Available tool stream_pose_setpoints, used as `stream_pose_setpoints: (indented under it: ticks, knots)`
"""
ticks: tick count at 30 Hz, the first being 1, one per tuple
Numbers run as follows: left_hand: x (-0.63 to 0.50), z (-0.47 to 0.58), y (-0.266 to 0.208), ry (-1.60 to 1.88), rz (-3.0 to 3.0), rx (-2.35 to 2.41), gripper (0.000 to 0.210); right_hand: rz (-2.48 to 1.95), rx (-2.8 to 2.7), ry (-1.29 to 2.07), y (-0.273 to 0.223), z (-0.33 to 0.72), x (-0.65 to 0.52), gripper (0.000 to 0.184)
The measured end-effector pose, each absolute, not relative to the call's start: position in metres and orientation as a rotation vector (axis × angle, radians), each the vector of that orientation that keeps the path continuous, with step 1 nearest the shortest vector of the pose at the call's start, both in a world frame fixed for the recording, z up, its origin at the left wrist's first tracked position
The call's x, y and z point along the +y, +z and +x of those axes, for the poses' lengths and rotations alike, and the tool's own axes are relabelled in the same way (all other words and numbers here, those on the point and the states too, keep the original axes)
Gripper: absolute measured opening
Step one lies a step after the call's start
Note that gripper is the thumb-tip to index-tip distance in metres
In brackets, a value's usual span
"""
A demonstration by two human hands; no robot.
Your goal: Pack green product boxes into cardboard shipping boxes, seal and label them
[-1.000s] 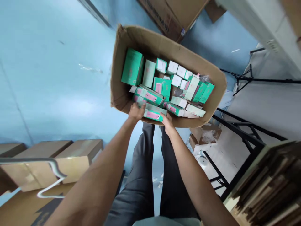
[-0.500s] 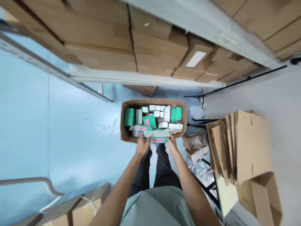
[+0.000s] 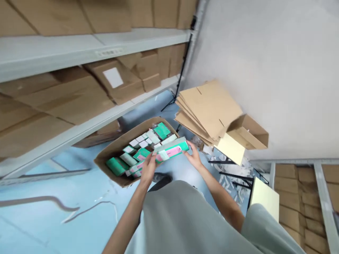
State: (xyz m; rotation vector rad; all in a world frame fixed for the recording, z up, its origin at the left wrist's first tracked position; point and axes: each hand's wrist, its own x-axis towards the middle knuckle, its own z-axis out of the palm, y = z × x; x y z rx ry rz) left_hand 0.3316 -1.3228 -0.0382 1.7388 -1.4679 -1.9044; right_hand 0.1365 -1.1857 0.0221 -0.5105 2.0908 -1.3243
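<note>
A long green, white and pink box [image 3: 171,149] is held at its two ends, slightly tilted, over the near right side of an open cardboard carton [image 3: 106,155]. My left hand [image 3: 148,168] is closed on its left end. On the right end, the fingers of my right hand [image 3: 194,156] grip it. Inside the carton lie several smaller boxes, among them a green box [image 3: 117,166] at the left end and another green box [image 3: 161,130] at the far end. Some contents are hidden behind the held box.
Shelving [image 3: 143,37] loaded with brown cartons runs along the left and back. Flattened cardboard sheets [image 3: 209,109] and an open empty carton [image 3: 249,132] rest to the right, by a grey wall [image 3: 265,63]. Paper scraps [image 3: 241,169] litter the floor below a pale board [image 3: 230,148].
My view has swung to the right. The long box has been lifted from the carton's near edge and moved rightward, with both hands still on it.
</note>
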Motion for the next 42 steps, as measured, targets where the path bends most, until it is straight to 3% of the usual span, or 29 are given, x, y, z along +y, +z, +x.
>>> stream_pose_setpoints:
  ticks: [8,13,17,26,35,42]
  knots:
    - [-1.165,0.242,0.015,-2.151,1.559,-1.707,0.071,-0.55,2.357,-1.576,0.098,0.115,-0.958,0.059]
    - [-1.04,0.196,0.046,-2.385,1.155,-1.987,0.074,-0.217,2.558,-1.718,0.123,0.133,-0.796,0.055]
    - [-0.944,0.171,0.065,-2.515,0.916,-2.157,0.089,0.06,2.722,-1.857,0.131,0.163,-0.691,0.05]
    - [-0.773,0.143,0.08,-2.806,0.559,-2.438,0.093,0.768,2.967,-2.014,0.145,0.233,-0.555,0.05]
    - [-0.646,0.124,0.064,-3.053,-0.101,-2.863,0.129,1.419,3.038,-1.87,0.144,0.233,-0.48,0.054]
    - [-0.553,0.044,0.057,-3.181,-0.26,-3.109,0.143,1.613,3.103,-1.393,0.159,0.162,-0.412,0.064]
